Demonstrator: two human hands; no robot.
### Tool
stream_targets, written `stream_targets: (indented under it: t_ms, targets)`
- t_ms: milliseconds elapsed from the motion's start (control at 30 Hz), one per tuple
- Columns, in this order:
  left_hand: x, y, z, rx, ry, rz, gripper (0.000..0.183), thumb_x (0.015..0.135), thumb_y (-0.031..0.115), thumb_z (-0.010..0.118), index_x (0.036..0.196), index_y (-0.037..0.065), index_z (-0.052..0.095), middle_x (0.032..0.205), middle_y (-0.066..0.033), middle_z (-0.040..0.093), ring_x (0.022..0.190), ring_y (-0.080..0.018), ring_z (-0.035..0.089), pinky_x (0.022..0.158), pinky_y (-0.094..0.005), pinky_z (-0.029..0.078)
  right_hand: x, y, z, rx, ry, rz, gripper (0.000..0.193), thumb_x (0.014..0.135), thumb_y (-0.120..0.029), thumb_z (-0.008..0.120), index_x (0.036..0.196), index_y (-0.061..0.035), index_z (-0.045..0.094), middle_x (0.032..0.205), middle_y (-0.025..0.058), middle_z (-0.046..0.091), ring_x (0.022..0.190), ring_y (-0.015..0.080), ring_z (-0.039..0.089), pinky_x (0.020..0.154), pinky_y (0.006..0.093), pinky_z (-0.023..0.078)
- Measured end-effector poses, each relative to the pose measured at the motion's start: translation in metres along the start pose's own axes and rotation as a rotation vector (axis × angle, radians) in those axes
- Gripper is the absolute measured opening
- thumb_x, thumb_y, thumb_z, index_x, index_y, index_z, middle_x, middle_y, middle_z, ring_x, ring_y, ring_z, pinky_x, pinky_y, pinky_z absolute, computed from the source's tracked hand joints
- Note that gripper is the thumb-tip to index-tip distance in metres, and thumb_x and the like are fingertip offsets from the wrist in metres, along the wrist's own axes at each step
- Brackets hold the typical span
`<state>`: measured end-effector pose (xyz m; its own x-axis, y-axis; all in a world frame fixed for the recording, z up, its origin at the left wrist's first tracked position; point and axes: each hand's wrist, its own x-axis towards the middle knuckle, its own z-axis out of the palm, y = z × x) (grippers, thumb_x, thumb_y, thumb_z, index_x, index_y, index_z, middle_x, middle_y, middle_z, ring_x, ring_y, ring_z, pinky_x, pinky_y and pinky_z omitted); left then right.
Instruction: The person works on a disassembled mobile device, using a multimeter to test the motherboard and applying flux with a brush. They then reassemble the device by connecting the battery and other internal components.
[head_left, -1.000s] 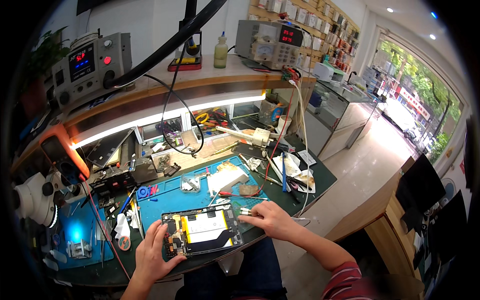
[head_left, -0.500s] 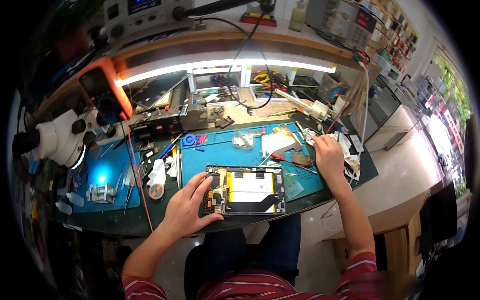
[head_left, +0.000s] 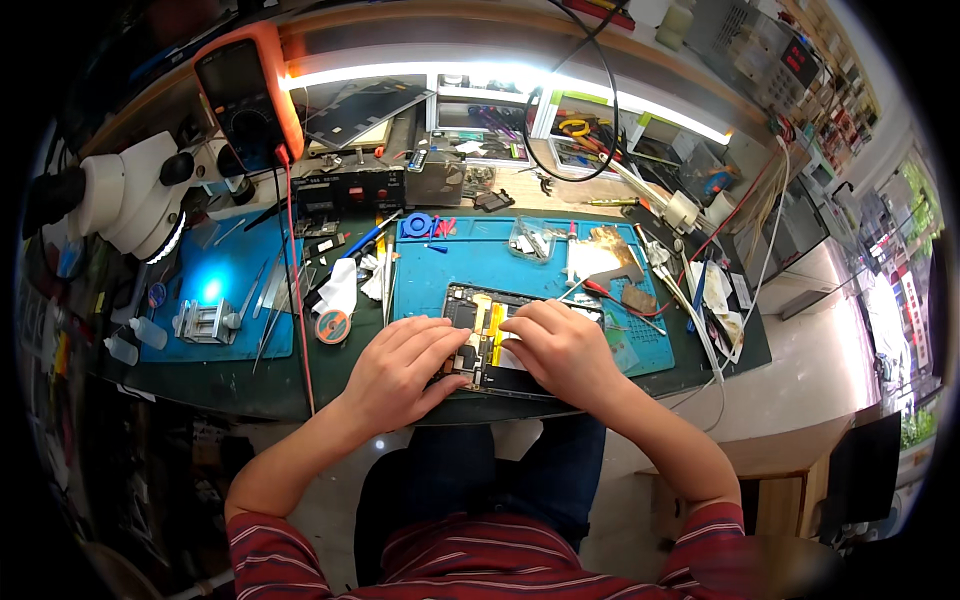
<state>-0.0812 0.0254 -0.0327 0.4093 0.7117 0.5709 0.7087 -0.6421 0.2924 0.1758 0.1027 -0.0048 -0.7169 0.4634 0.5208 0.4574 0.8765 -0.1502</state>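
An opened tablet point(head_left: 508, 381) lies near the bench's front edge, its boards, yellow strip point(head_left: 495, 326) and white battery point(head_left: 506, 356) exposed. My left hand point(head_left: 403, 368) grips its left side, fingers over the upper part and thumb by the lower edge. Bent over the tablet's middle, my right hand point(head_left: 563, 345) has its thumb and fingertips drawn together beside the yellow strip. Whatever those fingertips pinch, if anything, is too small to make out. The right hand covers much of the battery.
Beneath the tablet's far part lies a blue mat point(head_left: 470, 262) with a clear box of small parts point(head_left: 531, 240) and a red probe point(head_left: 597, 289). At left stand a microscope point(head_left: 125, 195), an orange multimeter point(head_left: 243, 95) and a metal clamp point(head_left: 208, 322). Tools and cables point(head_left: 715, 300) crowd the right.
My right hand has come from the tools at the right onto the tablet. The left hand still holds the tablet's left side, now with the tablet slightly turned. The head view has shifted.
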Motion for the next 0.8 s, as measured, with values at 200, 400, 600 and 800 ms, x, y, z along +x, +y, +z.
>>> stream_targets:
  t_ms: [200,400,600,800]
  targets:
    - [-0.001,-0.001,0.001,-0.091,0.009,-0.043,0.070,0.087,0.024,0.086,0.147,0.002,0.058,0.126,-0.0132,0.073,0.116,-0.0333,0.068,0.108,-0.0464,0.052,0.007,-0.001,0.012,-0.213,-0.071,-0.168,0.008,0.084,-0.012,0.069,0.091,-0.0081,0.067,0.085,0.0039,0.063,0.081,0.0197,0.066,0.070,0.0333,0.056]
    - [-0.001,0.000,0.002,-0.125,0.030,-0.041,0.075,0.086,0.023,0.087,0.151,0.002,0.055,0.124,-0.0123,0.073,0.117,-0.0330,0.067,0.107,-0.0456,0.051,0.011,-0.008,0.013,-0.377,-0.128,-0.231,0.006,0.082,-0.012,0.068,0.086,-0.0066,0.066,0.080,0.0035,0.060,0.076,0.0180,0.065,0.066,0.0321,0.055]
    - [-0.001,0.000,0.002,-0.126,0.019,-0.039,0.076,0.085,0.021,0.087,0.151,0.001,0.054,0.126,-0.0131,0.072,0.117,-0.0341,0.067,0.105,-0.0452,0.052,0.013,-0.014,0.015,-0.469,-0.170,-0.249,0.007,0.081,-0.012,0.067,0.083,-0.0061,0.067,0.077,0.0032,0.058,0.072,0.0170,0.064,0.062,0.0307,0.052]
    - [-0.002,-0.001,0.004,-0.150,0.014,-0.040,0.075,0.085,0.022,0.087,0.150,0.000,0.055,0.127,-0.0144,0.071,0.115,-0.0343,0.067,0.104,-0.0449,0.052,0.012,-0.016,0.014,-0.461,-0.178,-0.216,0.007,0.081,-0.013,0.068,0.084,-0.0065,0.066,0.077,0.0032,0.058,0.071,0.0172,0.064,0.062,0.0314,0.053]
